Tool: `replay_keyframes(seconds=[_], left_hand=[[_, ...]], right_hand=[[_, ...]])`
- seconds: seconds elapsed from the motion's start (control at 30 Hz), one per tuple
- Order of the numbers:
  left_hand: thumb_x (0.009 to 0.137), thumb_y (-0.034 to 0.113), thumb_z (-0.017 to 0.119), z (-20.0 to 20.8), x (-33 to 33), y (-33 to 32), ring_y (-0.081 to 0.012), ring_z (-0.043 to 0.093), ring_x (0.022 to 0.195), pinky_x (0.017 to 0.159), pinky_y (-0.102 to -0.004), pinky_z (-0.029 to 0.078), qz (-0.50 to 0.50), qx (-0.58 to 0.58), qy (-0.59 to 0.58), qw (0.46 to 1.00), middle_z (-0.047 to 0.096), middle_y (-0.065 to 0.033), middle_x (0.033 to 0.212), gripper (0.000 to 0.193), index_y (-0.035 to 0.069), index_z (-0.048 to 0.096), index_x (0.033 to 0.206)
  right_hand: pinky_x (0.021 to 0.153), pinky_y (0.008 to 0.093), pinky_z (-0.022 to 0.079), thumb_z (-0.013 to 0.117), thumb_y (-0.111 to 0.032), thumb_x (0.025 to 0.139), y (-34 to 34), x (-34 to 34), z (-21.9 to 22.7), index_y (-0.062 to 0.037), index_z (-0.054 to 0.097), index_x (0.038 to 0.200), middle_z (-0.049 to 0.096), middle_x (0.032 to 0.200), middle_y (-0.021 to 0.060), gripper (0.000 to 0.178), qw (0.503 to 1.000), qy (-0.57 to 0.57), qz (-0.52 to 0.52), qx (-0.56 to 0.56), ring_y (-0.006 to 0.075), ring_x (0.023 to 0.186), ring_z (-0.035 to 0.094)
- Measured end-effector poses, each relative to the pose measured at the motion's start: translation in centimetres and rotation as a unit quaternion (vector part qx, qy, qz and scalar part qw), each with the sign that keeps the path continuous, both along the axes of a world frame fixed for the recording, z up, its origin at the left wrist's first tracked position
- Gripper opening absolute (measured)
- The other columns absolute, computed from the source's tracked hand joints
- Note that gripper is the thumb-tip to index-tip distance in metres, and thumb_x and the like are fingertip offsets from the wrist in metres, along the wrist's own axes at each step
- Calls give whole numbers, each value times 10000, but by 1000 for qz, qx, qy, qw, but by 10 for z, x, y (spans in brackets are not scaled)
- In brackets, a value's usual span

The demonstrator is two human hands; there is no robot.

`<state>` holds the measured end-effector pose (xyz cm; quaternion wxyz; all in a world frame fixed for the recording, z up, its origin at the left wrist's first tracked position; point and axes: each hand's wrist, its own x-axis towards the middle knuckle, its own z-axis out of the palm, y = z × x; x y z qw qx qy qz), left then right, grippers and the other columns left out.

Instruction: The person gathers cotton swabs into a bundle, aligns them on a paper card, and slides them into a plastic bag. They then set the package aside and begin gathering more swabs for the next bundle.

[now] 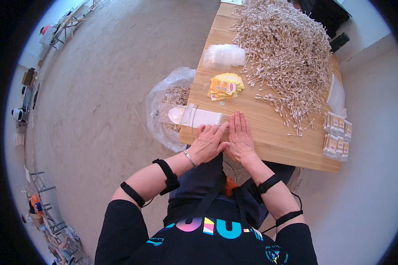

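Observation:
A row of cotton swabs [224, 120] lies side by side at the end of a white flat holder [203, 118] on the table's near left corner. My left hand [208, 143] rests beside the holder, its index finger stretched onto the swabs and its other fingers partly bent. Flat on the wood, my right hand [240, 139] has its fingers straight and together, their side against the swabs' right ends. The left thumb reaches to the right hand. Clear plastic film [166, 113] extends past the holder's left end, over the table edge.
A large heap of loose cotton swabs [287, 53] covers the table's far right. Yellow printed cards [227, 86] and clear plastic bags [224, 56] lie left of it. Filled packs [337, 136] stand at the right edge. A plastic-lined container [157, 90] of swabs sits below the left edge.

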<state>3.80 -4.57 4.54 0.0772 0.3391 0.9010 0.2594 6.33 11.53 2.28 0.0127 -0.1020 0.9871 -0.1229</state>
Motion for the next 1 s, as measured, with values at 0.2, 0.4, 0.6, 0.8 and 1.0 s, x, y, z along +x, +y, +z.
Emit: replay_keyframes(seconds=[0.2,0.4,0.6,0.8,1.0], left_hand=[[876,388,542,-6,-1,0,-304,477,1020,944,-431,276,-6,0,35,999,511,-142,1043,622,52,360,1365],[882,391,534,-2,-2,0,-295,488,1015,932,-432,284,-8,-12,8,1000,520,-137,1024,617,63,355,1374],[885,371,542,-2,-5,4,-299,495,1017,925,-434,290,7,-2,2,1000,527,-145,1053,594,51,366,1355],[882,371,543,-5,-7,5,-280,516,1030,933,-428,294,7,-17,-3,1000,552,-144,1073,614,29,353,1356],[882,222,511,-12,-11,7,-268,551,983,871,-424,310,24,-4,-19,1000,581,-137,1049,550,26,330,1364]], right_hand=[[1156,438,58,592,-378,762,0,0,4,85,126,1416,100,1503,235,928,1000,-17,1,8,346,1420,56],[1156,434,56,566,-375,772,0,0,7,87,140,1415,105,1504,234,899,1000,-17,1,7,347,1420,61],[1156,434,59,529,-366,785,1,-1,-1,85,141,1417,96,1507,236,868,1000,-9,-2,23,347,1420,63],[1154,439,70,523,-351,789,0,0,-2,86,163,1413,114,1503,239,843,1000,3,-3,14,350,1420,67],[1152,442,79,544,-379,792,-1,-1,-4,81,175,1411,133,1496,240,855,1000,23,-6,12,346,1418,79]])
